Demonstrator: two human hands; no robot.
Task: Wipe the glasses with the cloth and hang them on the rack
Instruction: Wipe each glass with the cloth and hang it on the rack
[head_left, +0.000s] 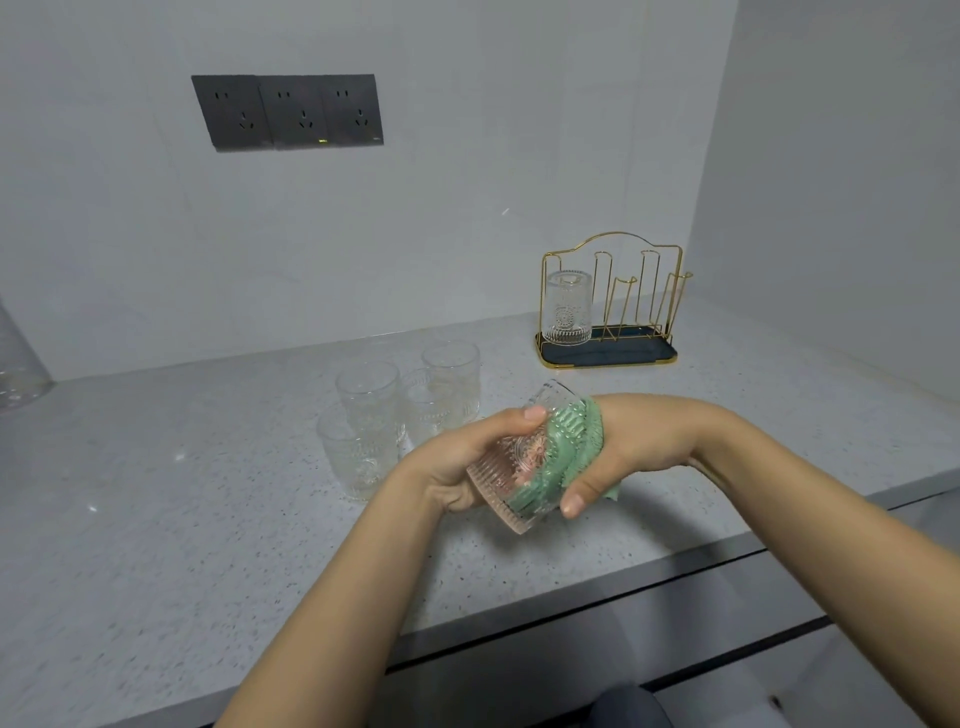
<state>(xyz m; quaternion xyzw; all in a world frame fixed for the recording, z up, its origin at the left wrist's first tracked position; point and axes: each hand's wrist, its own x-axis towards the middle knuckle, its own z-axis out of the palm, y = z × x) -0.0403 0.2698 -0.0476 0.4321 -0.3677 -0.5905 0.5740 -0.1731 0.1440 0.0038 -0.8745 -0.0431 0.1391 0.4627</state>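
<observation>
My left hand grips a clear ribbed glass, tilted on its side above the counter. My right hand presses a green cloth against the glass's right side, with the thumb under it. Several more clear patterned glasses stand upright in a cluster on the counter just behind and left of my hands. At the back right stands a gold wire rack on a dark tray, with one glass upside down on its leftmost peg; the other pegs are bare.
The speckled grey counter ends at a front edge running below my forearms. A grey wall with a triple power socket stands behind, a side wall rises to the right of the rack, and a clear container shows at the far left edge.
</observation>
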